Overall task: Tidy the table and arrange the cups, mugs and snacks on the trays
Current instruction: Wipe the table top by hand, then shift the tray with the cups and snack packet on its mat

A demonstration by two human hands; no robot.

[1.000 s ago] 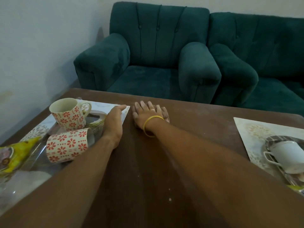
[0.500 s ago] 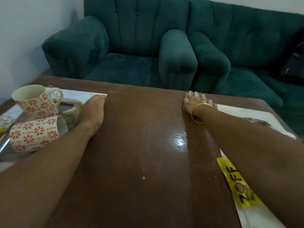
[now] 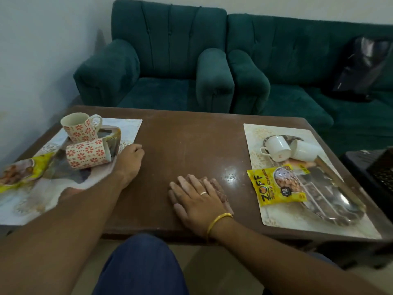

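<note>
The brown tabletop is carrying a placemat on each side. On the left tray, one flowered mug is standing and another is lying down, yellow snack packet alongside. On the right tray, two white cups are tipping together beside the Zoff packet. The left hand is curling loosely at the mat's edge, holding nothing visible; the right hand is lying flat, fingers spread.
</note>
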